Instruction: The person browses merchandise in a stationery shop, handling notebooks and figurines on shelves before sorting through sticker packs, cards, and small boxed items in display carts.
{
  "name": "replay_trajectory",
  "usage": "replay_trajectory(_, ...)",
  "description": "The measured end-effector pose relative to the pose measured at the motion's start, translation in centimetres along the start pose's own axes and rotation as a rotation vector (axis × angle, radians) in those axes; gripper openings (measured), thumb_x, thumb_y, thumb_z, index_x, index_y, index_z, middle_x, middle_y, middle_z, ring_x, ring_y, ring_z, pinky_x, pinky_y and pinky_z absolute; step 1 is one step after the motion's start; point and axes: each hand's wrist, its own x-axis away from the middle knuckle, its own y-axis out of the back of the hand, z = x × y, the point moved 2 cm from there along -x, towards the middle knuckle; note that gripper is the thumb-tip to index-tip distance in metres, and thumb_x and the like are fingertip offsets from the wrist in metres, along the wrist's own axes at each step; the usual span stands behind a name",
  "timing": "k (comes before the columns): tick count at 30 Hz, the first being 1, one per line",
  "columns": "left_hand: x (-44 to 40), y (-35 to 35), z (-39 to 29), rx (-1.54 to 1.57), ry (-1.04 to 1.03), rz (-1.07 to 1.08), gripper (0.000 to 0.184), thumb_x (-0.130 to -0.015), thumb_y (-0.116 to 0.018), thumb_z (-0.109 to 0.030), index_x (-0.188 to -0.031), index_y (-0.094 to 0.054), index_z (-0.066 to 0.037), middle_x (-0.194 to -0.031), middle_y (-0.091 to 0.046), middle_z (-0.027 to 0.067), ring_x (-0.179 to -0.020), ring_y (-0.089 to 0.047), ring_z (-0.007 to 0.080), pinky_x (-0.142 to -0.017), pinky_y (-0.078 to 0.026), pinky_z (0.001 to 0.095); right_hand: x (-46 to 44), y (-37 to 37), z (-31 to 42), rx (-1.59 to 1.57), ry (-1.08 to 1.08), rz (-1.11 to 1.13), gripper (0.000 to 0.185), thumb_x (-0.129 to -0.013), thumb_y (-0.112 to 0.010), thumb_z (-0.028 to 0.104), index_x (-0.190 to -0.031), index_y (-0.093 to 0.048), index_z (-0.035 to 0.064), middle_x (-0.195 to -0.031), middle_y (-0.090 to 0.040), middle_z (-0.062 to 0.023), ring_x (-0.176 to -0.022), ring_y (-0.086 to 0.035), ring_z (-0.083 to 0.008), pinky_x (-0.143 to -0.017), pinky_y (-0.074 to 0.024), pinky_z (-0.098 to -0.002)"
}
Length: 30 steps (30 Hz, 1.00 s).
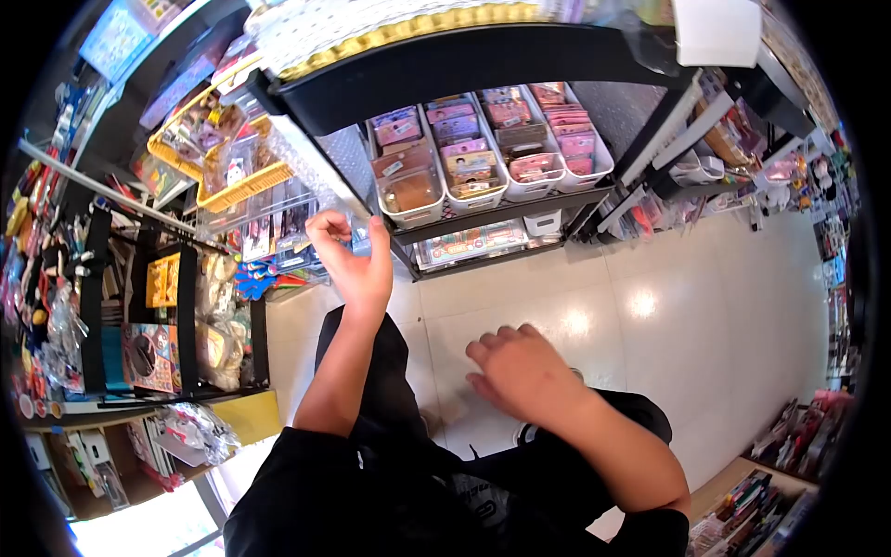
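Note:
My left hand (357, 269) is raised beside the front post of a black rack, with thumb and fingers apart and nothing seen in it. Closest to it is a white bin (408, 215) holding flat, plastic-wrapped packets (408, 190). More white bins of pink, purple and brown packets (471, 167) stand in a row to its right. My right hand (524, 367) hovers above the floor in front of my lap, back of the hand up. Its fingers are loosely bent, with the thumb apart from them, and no object shows in it.
A black shelf edge (483, 70) crosses above the bins. Yellow baskets (246, 186) with small goods stand at the left, above a dark rack (186, 316) of bagged items. Pale tiled floor (705, 306) stretches right, towards boxes of goods (752, 511).

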Motion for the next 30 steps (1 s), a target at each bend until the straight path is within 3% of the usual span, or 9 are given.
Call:
replay_trajectory(3, -0.7, -0.3, 0.1, -0.047, 0.096, -0.006, 0.048, -0.084, -0.075, -0.005, -0.119, -0.042, -0.005, -0.102, -0.045, 0.0062, -0.088, -0.046, 0.0148, -0.080, -0.041, 0.0308, -2.7, 2.0, -2.8, -0.080, 0.052, -0.213, 0.021, -0.086, -0.070, 0.022, -0.098, -0.063, 0.0060, -0.096, -0.065, -0.0128, -0.095, -0.064, -0.0325, -0.084, -0.0500, -0.0456)
replay_trajectory(9, 1.4, -0.5, 1.6, -0.017, 0.014, 0.009, 0.044, -0.085, -0.077, -0.004, -0.112, -0.041, -0.005, -0.098, -0.046, 0.0073, -0.085, -0.046, 0.0148, -0.079, -0.041, 0.0313, -14.7, 8.2, -6.2, 0.082, 0.233, -0.688, 0.028, -0.085, -0.072, 0.016, -0.108, -0.062, 0.0037, -0.109, -0.063, -0.0142, -0.104, -0.059, -0.0355, -0.091, -0.0496, -0.0451)
replay_trajectory(14, 5.6, -0.6, 5.9, 0.051, 0.279, 0.132, 0.039, -0.089, -0.077, -0.015, -0.109, -0.046, -0.003, -0.088, -0.058, 0.0070, -0.074, -0.056, 0.0189, -0.068, -0.045, 0.0329, -22.0, 6.4, -8.2, 0.096, 0.246, -0.485, 0.032, -0.088, -0.071, 0.026, -0.113, -0.061, 0.0074, -0.118, -0.063, -0.0112, -0.110, -0.061, -0.0321, -0.098, -0.0473, -0.0449)
replay_trajectory(17, 6.5, -0.5, 7.2, 0.027, 0.393, 0.288, 0.039, -0.091, -0.076, -0.017, -0.112, -0.048, -0.001, -0.088, -0.060, 0.0086, -0.074, -0.060, 0.0209, -0.066, -0.047, 0.0333, -22.2, 5.9, -7.6, 0.292, 0.278, -0.765, 0.033, -0.086, -0.073, 0.024, -0.110, -0.063, 0.0040, -0.114, -0.063, -0.0106, -0.113, -0.059, -0.0319, -0.096, -0.0472, -0.0453)
replay_trajectory(21, 4.8, -0.4, 7.7, -0.058, 0.272, 0.388, 0.047, -0.085, -0.078, -0.018, -0.116, -0.050, 0.002, -0.080, -0.059, 0.0096, -0.070, -0.061, 0.0234, -0.062, -0.048, 0.0367, -23.6, 7.4, -9.1, 0.203, 0.276, -0.524, 0.032, -0.085, -0.073, 0.021, -0.109, -0.065, 0.0023, -0.113, -0.063, -0.0119, -0.110, -0.060, -0.0329, -0.095, -0.0477, -0.0452)
replay_trajectory(22, 4.5, -0.2, 8.0, -0.131, 0.248, 0.460, 0.049, -0.083, -0.079, -0.016, -0.118, -0.051, 0.003, -0.081, -0.060, 0.0069, -0.073, -0.059, 0.0165, -0.064, -0.047, 0.0298, -23.7, 7.4, -9.2, 0.155, 0.285, -0.480, 0.030, -0.083, -0.073, 0.020, -0.106, -0.067, 0.0025, -0.114, -0.065, -0.0122, -0.111, -0.060, -0.0322, -0.097, -0.0471, -0.0447)
replay_trajectory(25, 3.9, -0.1, 8.9, -0.136, 0.202, 0.528, 0.050, -0.082, -0.081, -0.019, -0.116, -0.051, 0.003, -0.079, -0.060, 0.0058, -0.069, -0.058, 0.0160, -0.064, -0.047, 0.0300, -23.6, 7.9, -9.2, 0.103, 0.315, -0.418, 0.027, -0.081, -0.072, 0.017, -0.104, -0.070, 0.0038, -0.109, -0.070, -0.0119, -0.107, -0.063, -0.0314, -0.096, -0.0484, -0.0439)
replay_trajectory(28, 3.1, 0.0, 8.8, -0.144, 0.186, 0.549, 0.045, -0.081, -0.082, -0.023, -0.107, -0.055, 0.002, -0.074, -0.059, 0.0049, -0.064, -0.057, 0.0160, -0.059, -0.046, 0.0314, -23.6, 8.3, -9.6, 0.148, 0.402, -0.463, 0.025, -0.085, -0.071, 0.018, -0.106, -0.069, 0.0047, -0.100, -0.071, -0.0127, -0.097, -0.068, -0.0319, -0.088, -0.0521, -0.0428)
replay_trajectory(30, 2.5, -0.1, 8.1, -0.177, 0.186, 0.562, 0.043, -0.081, -0.083, -0.025, -0.103, -0.057, 0.001, -0.071, -0.059, 0.0049, -0.062, -0.058, 0.0165, -0.058, -0.046, 0.0321, -23.7, 8.8, -10.5, -0.135, 0.229, -0.380, 0.023, -0.091, -0.070, 0.021, -0.107, -0.068, 0.0045, -0.090, -0.071, -0.0131, -0.084, -0.070, -0.0280, -0.076, -0.0540, -0.0402)
